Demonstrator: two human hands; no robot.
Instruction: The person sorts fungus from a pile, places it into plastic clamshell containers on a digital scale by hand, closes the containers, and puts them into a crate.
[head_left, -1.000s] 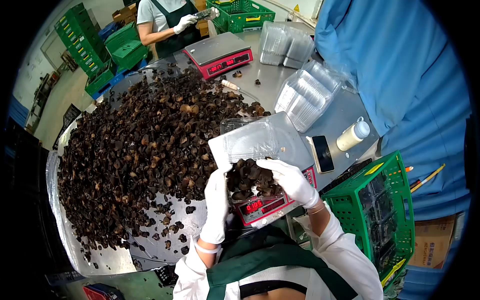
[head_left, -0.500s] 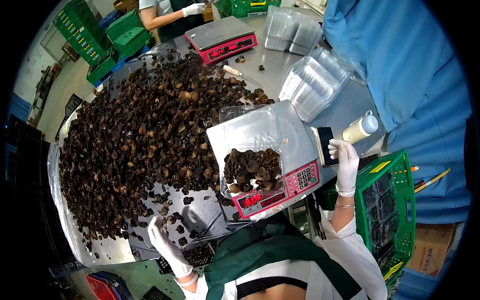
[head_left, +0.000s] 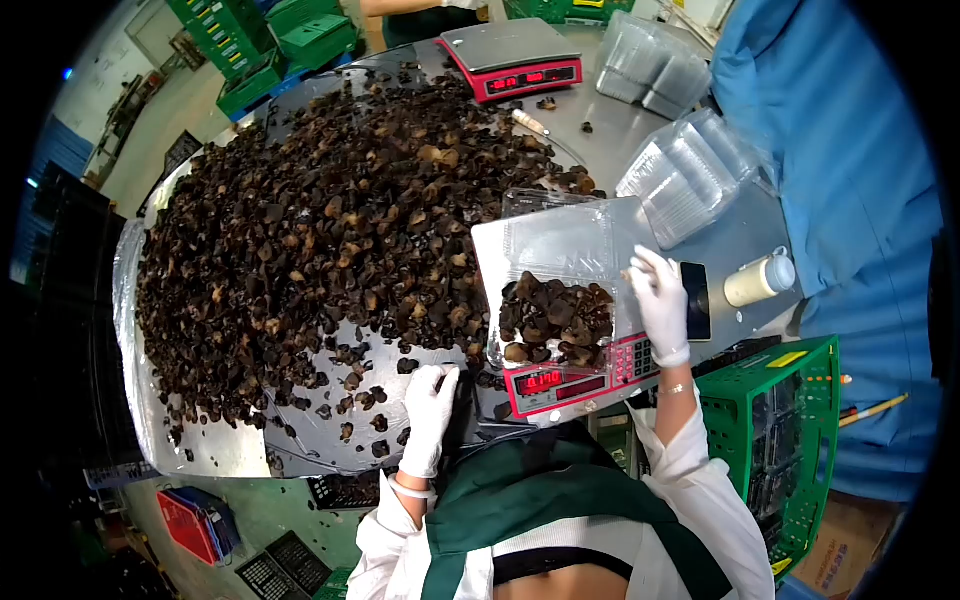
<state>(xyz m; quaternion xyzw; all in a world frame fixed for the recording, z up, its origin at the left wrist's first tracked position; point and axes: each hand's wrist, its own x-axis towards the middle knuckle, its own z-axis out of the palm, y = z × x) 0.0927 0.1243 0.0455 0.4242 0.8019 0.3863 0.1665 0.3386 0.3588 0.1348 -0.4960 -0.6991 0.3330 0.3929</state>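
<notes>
A clear plastic clamshell box [head_left: 555, 240] lies with its lid raised on the near scale [head_left: 628, 212]; dark wood ear mushrooms [head_left: 556, 318] fill its base. The red display reads about 0.170. My right hand [head_left: 660, 305], in a white glove, is over the scale's right side beside the box, fingers apart and holding nothing visible. My left hand [head_left: 430, 410], also gloved, is low over the table's near edge, left of the scale. Its fingers are loosely bent, with nothing seen in them. Close by lie a few loose mushrooms [head_left: 380, 422].
A large mushroom heap [head_left: 310, 250] covers the table's left and middle. Stacked clear boxes [head_left: 690, 180], a phone [head_left: 694, 300] and a bottle [head_left: 760, 281] stand right. Behind is a second scale [head_left: 510, 48]; a green crate [head_left: 740, 400] holds packed boxes. A person's arm [head_left: 400, 6] shows at the back.
My right hand has moved left from the phone to the scale's right side, its fingers spreading. My left hand has moved right towards the scale. The view has shifted; the filled box stays on the scale.
</notes>
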